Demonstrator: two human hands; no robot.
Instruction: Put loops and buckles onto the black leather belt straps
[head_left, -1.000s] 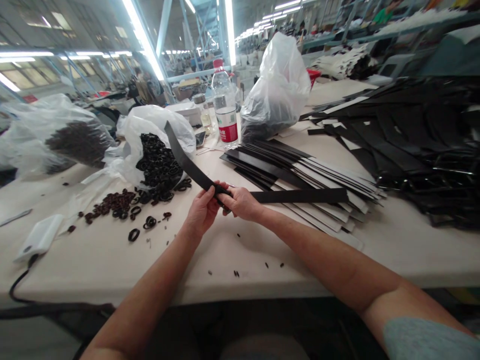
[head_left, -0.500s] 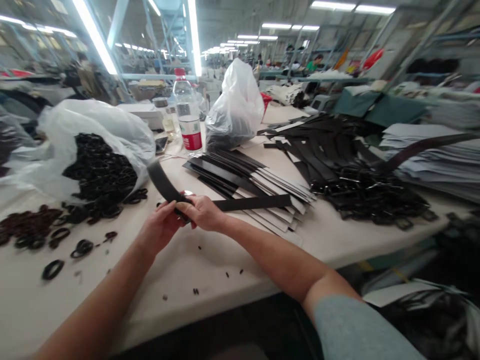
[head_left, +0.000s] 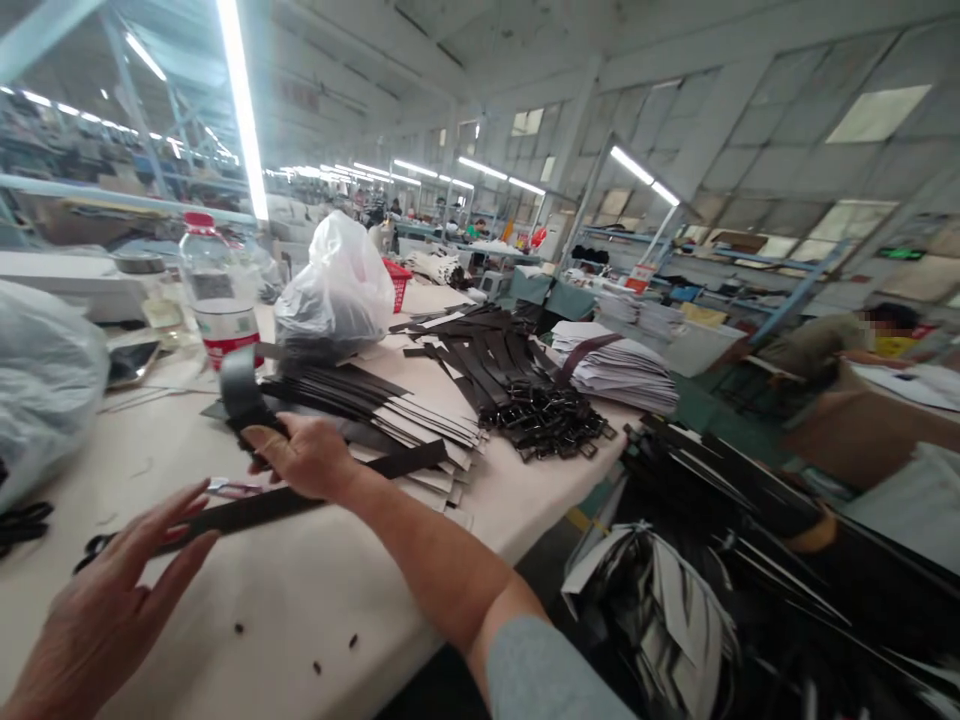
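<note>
My right hand [head_left: 304,455] is closed around a black belt strap [head_left: 244,390], its curled part rising above the thumb. A straight black length [head_left: 409,460] sticks out to the right, beyond my wrist. Another flat black length [head_left: 240,512] runs from under my right hand toward the left; I cannot tell if it is the same strap. My left hand [head_left: 127,590] is open at lower left, fingers stretched out, over the left part of that length. A small pinkish-clear item [head_left: 232,488], too blurred to name, lies between the hands.
Black and white strips [head_left: 375,400] lie fanned behind my right hand. Belts with buckles [head_left: 540,420] are heaped near the table's right edge, beside stacked pale sheets [head_left: 615,365]. A bottle [head_left: 217,300] and plastic bags [head_left: 334,290] stand behind. A person [head_left: 832,335] bends at far right.
My left hand has let go of the strap and moved down and left, its fingers opening. My right hand still grips the strap. The view has swung to the right.
</note>
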